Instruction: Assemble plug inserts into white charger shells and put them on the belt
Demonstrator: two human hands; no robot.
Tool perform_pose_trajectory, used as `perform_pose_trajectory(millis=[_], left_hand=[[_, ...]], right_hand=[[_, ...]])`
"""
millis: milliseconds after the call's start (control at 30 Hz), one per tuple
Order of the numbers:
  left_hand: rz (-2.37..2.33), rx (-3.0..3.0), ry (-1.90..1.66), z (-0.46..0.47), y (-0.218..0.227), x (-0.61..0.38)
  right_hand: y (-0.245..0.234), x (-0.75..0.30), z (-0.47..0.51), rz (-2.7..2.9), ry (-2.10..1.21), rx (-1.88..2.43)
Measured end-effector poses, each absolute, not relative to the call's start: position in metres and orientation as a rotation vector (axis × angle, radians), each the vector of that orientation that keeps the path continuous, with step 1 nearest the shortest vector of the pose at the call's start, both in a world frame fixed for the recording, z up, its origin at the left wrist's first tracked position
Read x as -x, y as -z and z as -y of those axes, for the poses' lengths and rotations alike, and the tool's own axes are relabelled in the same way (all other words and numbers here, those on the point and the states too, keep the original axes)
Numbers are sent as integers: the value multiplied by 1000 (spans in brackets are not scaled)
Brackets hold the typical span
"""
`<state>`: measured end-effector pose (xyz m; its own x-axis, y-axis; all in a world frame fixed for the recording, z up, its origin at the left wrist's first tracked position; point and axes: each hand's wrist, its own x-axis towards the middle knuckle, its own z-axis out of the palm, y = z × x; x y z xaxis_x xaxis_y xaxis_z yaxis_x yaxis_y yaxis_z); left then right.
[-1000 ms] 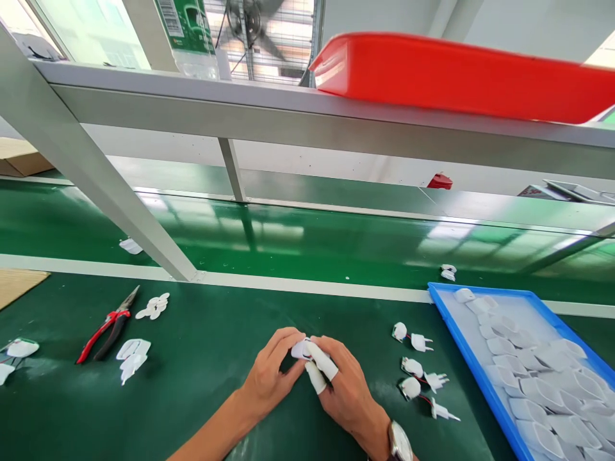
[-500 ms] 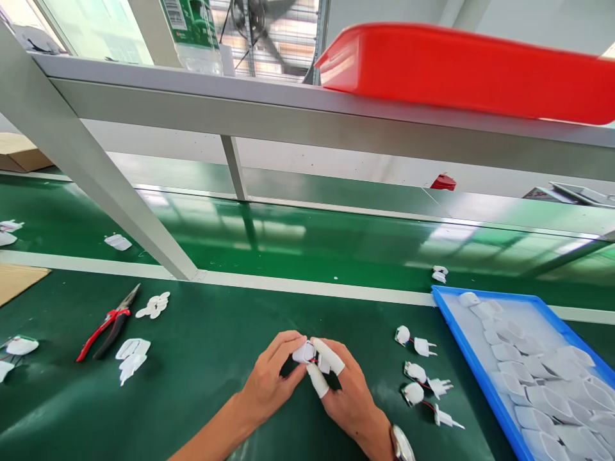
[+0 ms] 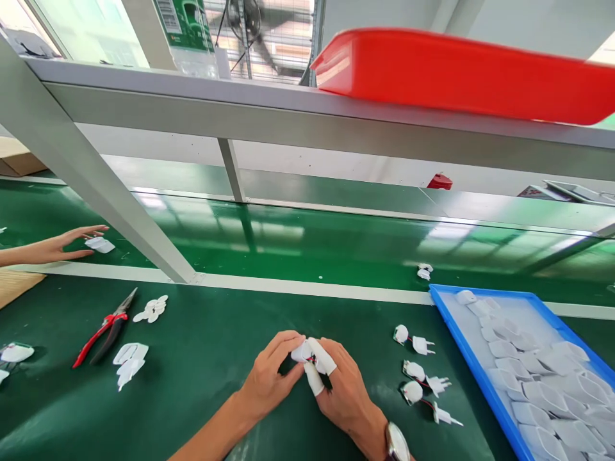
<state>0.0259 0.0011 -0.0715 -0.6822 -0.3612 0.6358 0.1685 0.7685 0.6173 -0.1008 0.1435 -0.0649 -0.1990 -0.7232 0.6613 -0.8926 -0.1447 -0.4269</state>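
Observation:
In front of me both hands hold one small white plug part (image 3: 300,352) with a bit of red wire showing. My left hand (image 3: 271,371) pinches its left side between thumb and fingertips. My right hand (image 3: 348,387) has white covers on thumb and index finger and closes on the right side, hiding much of the part. A watch (image 3: 396,442) is on the right wrist. Right of my hands lie several white plug assemblies, the nearest being a two-pin plug (image 3: 423,346) wired to a round white piece (image 3: 400,334).
A blue tray (image 3: 473,378) of white shells stands at the right. Red-handled pliers (image 3: 106,328) and white pieces (image 3: 131,363) lie at the left. Beyond a white rail, a co-worker's hand (image 3: 62,248) touches or nears a white part (image 3: 100,244) on the green belt (image 3: 307,246).
A co-worker's hand has come in from the left at the belt. White parts on the belt have shifted left. My right fingers have moved slightly over the plug part, covering more of it.

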Motion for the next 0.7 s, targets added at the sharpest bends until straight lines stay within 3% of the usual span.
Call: perform_pose_trajectory(millis=[333, 500, 700], left_hand=[[2326, -232, 732, 6, 81, -26], [2428, -494, 762, 73, 64, 19], [2339, -1071, 797, 152, 36, 91]], right_hand=[[57, 97, -138, 1896, -996, -1732], [52, 112, -142, 1960, -976, -1622], [82, 123, -144, 1995, -829, -1754]])
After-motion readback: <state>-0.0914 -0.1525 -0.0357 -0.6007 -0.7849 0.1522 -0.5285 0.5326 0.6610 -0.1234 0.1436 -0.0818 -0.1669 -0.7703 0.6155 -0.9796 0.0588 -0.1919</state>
